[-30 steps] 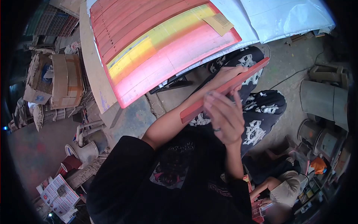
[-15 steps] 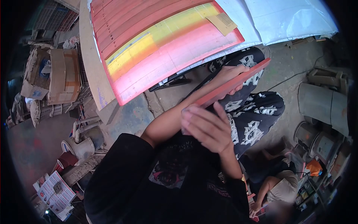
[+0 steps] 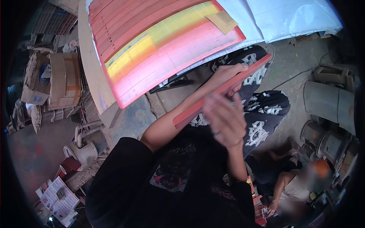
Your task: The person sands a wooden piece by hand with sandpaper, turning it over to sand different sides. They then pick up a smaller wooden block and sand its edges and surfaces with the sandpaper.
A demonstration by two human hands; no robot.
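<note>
A long red wooden strip (image 3: 224,89) slants across my lap, its far end up to the right and its near end over my left forearm. My left hand (image 3: 232,74) is closed around the strip's far half, its thumb side above and some fingertips showing below. My right hand (image 3: 224,117) is by the strip's middle, smeared by motion. Its fingers lie close to or against the strip; whether anything is in them I cannot make out. In front of me lies a red board (image 3: 137,81) with yellow bands, and a brown paper-like piece (image 3: 222,22) rests on it.
Pale blue sheeting (image 3: 296,19) covers the table's right part. Cardboard boxes (image 3: 64,79) are stacked at left, near a white bucket (image 3: 85,154). Another person (image 3: 292,186) sits at lower right, a hand on red pieces. A grey stool-like object (image 3: 329,104) stands at right.
My right hand has moved from the strip's near end up and right toward its middle, uncovering that end. The left hand keeps its hold. The other person has shifted position.
</note>
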